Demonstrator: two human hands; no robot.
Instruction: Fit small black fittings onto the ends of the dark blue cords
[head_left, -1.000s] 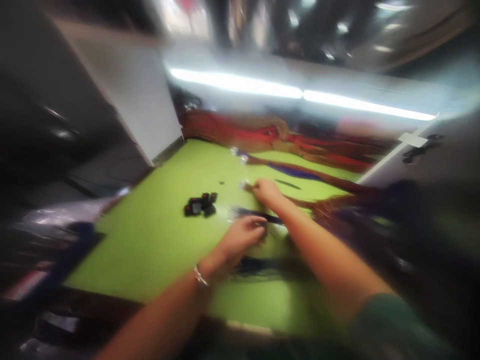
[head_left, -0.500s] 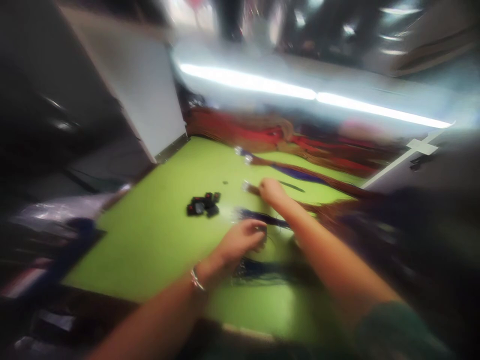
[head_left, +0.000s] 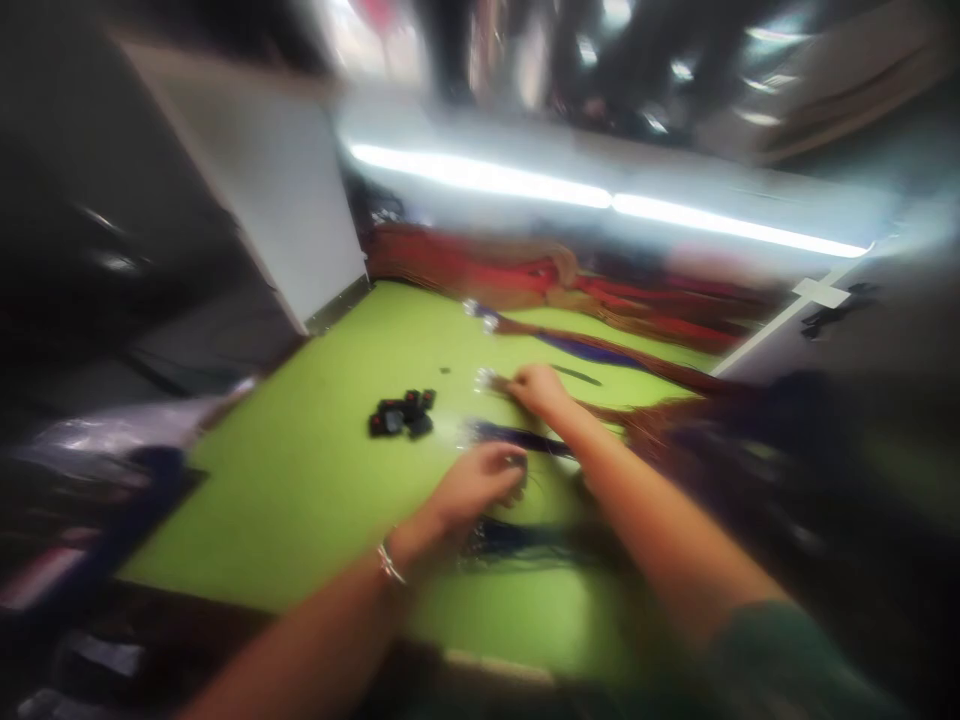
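Note:
My right hand [head_left: 538, 388] reaches over the green table [head_left: 300, 500], its fingers pinched on a bundle of thin brown wires [head_left: 499, 383] just behind their whitish ends. Nearer to me, my left hand [head_left: 491, 475] is curled closed with thumb and fingertips together. Something small and dark shows at those fingertips, too blurred to name, and a thin wire loops close by. A dark blue wire bundle [head_left: 517, 436] lies between the two hands. Another bundle of blue wires [head_left: 510, 537] lies just below my left hand. Several small black connector-like pieces [head_left: 405, 415] sit in a cluster to the left.
Red and brown wire bundles [head_left: 480, 265] are heaped along the back, under a bright tube light [head_left: 480, 175]. In front of them lie more brown and blue wires [head_left: 592, 348]. A white panel [head_left: 300, 190] stands at the left. Clear plastic wrap [head_left: 105, 425] is off the table's left side.
The view has shifted slightly. My right hand has drawn a little nearer to my left hand, still pinching the brown wires. My left hand keeps nearly the same pose.

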